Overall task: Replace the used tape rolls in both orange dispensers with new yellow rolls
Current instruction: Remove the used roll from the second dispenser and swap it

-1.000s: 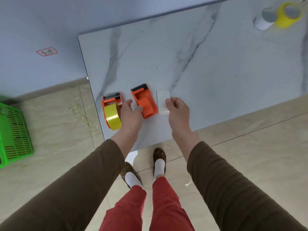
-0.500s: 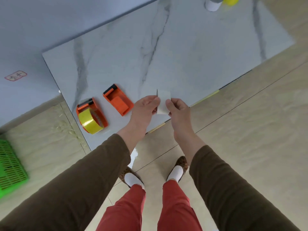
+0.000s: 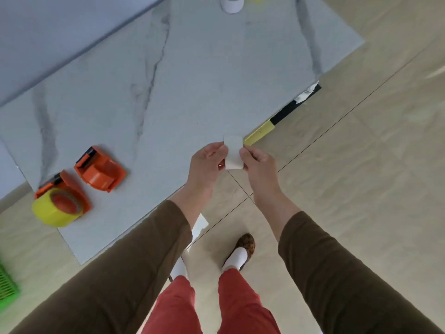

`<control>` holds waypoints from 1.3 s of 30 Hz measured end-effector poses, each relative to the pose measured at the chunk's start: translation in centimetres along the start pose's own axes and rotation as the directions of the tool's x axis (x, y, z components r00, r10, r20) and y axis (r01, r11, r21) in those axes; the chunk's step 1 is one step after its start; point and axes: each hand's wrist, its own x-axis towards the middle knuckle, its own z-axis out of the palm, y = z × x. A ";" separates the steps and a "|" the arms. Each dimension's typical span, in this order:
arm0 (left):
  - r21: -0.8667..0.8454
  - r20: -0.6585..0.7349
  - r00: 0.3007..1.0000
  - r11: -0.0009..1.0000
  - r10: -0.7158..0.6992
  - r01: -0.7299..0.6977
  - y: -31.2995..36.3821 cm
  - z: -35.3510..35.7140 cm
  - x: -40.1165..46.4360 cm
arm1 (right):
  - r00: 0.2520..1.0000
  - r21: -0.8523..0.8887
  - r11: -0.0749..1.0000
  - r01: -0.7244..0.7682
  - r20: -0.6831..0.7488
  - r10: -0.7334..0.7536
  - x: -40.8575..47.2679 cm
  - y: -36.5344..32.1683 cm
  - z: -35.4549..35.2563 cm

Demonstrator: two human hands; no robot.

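Left hand (image 3: 207,162) and right hand (image 3: 258,162) each pinch one side of a white used roll (image 3: 233,153), grip closed on it, above the desk (image 3: 192,80) edge.

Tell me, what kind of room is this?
Probably a plain indoor workroom, though I can't be sure. There's a marble-look table standing on a beige tiled floor, two orange tape dispensers on it, and a green plastic basket on the floor.

Both hands, left (image 3: 207,162) and right (image 3: 258,162), pinch a white strip (image 3: 233,151) near two orange dispensers (image 3: 100,171).
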 end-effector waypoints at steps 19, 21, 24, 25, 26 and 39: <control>0.042 0.072 0.997 0.999 0.000 -0.003 4.3 15.6 11.4 | 0.995 0.037 0.999 0.022 -0.102 -0.018 14.3 -7.4 -9.5; 0.054 0.077 0.997 0.999 -0.002 -0.002 4.8 16.9 12.7 | 0.994 0.036 0.999 0.021 -0.111 -0.017 15.6 -8.1 -10.4; 0.056 0.096 0.995 0.998 -0.017 0.011 5.3 19.4 14.0 | 0.991 0.043 0.999 0.016 -0.130 -0.010 17.5 -9.2 -12.1; 0.053 0.094 0.995 0.998 -0.021 0.016 5.5 20.2 14.4 | 0.991 0.052 0.999 0.012 -0.133 -0.005 18.1 -9.6 -12.7; 0.054 0.089 0.996 0.998 -0.023 0.018 5.6 21.1 14.7 | 0.992 0.059 0.998 0.007 -0.128 0.001 18.8 -10.0 -13.3; -0.011 -0.014 1.000 1.000 0.002 -0.002 9.0 32.4 18.7 | 0.999 0.005 1.000 0.012 -0.043 -0.012 27.5 -16.1 -20.7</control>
